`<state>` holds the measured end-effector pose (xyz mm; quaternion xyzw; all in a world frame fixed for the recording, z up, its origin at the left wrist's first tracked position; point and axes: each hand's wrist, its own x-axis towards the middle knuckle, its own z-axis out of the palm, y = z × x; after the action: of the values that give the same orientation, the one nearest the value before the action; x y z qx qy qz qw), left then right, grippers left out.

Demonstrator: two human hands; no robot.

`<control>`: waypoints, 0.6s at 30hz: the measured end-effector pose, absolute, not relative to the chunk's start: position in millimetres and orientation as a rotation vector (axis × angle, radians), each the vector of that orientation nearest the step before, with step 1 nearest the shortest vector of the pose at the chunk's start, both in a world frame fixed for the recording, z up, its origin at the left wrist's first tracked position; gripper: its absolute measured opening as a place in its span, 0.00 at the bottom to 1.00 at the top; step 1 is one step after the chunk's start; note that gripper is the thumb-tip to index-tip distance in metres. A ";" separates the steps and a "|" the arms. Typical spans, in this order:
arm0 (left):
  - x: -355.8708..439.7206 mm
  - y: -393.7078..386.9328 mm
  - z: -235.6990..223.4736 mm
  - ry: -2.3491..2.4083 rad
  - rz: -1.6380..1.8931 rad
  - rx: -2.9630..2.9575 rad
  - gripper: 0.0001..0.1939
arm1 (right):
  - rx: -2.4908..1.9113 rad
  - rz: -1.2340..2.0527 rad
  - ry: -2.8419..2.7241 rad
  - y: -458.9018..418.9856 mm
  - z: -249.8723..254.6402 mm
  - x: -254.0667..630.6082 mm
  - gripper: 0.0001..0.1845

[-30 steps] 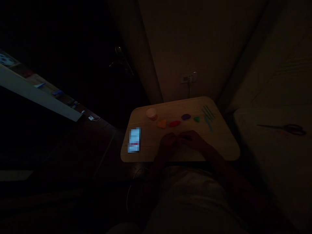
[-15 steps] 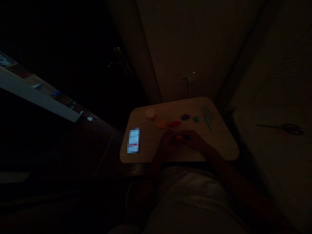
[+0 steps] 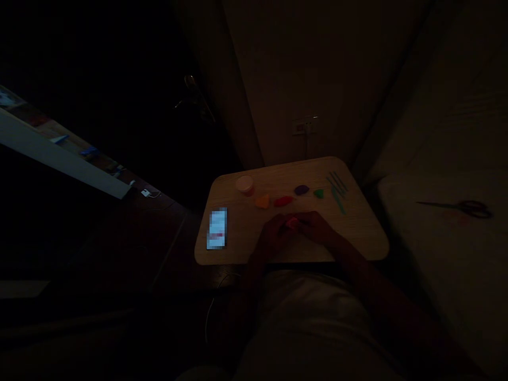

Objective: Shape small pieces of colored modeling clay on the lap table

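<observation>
The room is very dark. My left hand (image 3: 272, 236) and my right hand (image 3: 317, 228) meet over the near middle of a small wooden table (image 3: 365, 233). Both hands have their fingers closed round a small pink-red lump of clay (image 3: 291, 222) held between them. Beyond the hands a row of clay lumps lies on the table: orange (image 3: 262, 201), red (image 3: 283, 201), purple (image 3: 301, 189) and green (image 3: 319, 193).
A lit phone (image 3: 217, 228) lies at the table's left edge. A small pale pot (image 3: 244, 184) stands at the back left, thin teal modelling tools (image 3: 338, 190) at the back right. Scissors (image 3: 466, 207) lie on the bed to the right. A wall socket (image 3: 305, 125) is behind.
My hands have stayed together at the same spot and turned the lump slightly, so more of the pink-red clay shows between the fingers now.
</observation>
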<state>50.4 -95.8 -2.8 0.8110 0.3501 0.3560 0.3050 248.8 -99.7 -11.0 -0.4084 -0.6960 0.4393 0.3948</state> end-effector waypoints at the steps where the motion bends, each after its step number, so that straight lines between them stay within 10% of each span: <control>1: 50.3 -96.5 -1.6 0.957 0.933 2.127 0.17 | -1.046 1.121 -1.763 -99.6 -11.5 248.1 0.26; 18: 47.7 -97.0 4.7 1.140 0.950 1.917 0.14 | -1.163 0.979 -1.944 -99.8 -13.0 247.2 0.21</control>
<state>47.7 -97.0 4.7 0.7406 0.4402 0.3668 0.3511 247.2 -99.8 -13.0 -0.4447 -0.7435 0.3744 0.3306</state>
